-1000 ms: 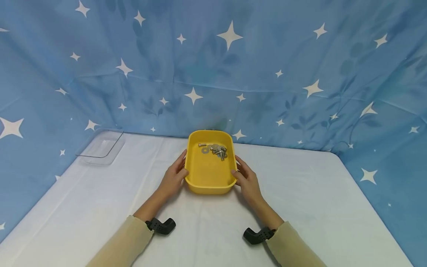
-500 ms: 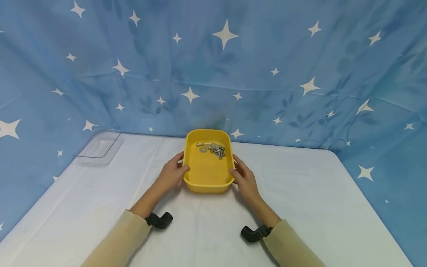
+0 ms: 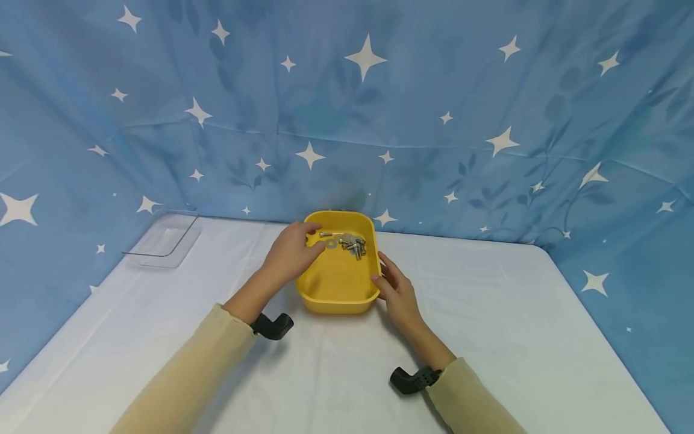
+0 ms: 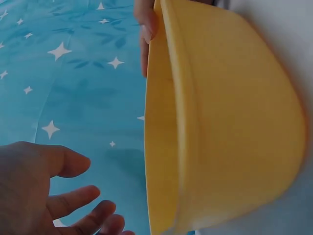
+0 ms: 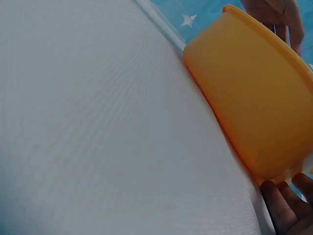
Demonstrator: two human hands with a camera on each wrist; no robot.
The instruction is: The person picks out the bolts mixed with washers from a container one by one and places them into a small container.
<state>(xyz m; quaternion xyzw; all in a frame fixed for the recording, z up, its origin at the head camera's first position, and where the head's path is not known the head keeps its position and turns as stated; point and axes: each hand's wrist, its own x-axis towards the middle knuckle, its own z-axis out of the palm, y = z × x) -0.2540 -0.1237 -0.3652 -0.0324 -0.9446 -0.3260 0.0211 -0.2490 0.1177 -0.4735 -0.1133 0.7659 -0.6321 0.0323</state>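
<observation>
A yellow plastic tray (image 3: 338, 280) with rounded corners rests on the white cloth. In its far half lie a small heap of silver bolts (image 3: 358, 248), a single bolt (image 3: 326, 234) and flat grey washers (image 3: 328, 245). My left hand (image 3: 287, 253) hovers over the tray's left rim, thumb and fingers spread apart near the single bolt. Nothing is between those fingers in the left wrist view, where the hand (image 4: 29, 191) is above the rim. My right hand (image 3: 402, 304) grips the tray's right side, thumb at the rim and fingers along the outer wall.
A clear transparent container (image 3: 165, 241) stands at the table's far left corner. Behind the table hangs a blue curtain (image 3: 412, 90) with white stars, close to the tray's far end. White cloth (image 3: 520, 337) covers the table.
My left hand has let go of the tray's left side and moved up and over its rim toward the bolts. The right hand still holds the tray, which has barely shifted.
</observation>
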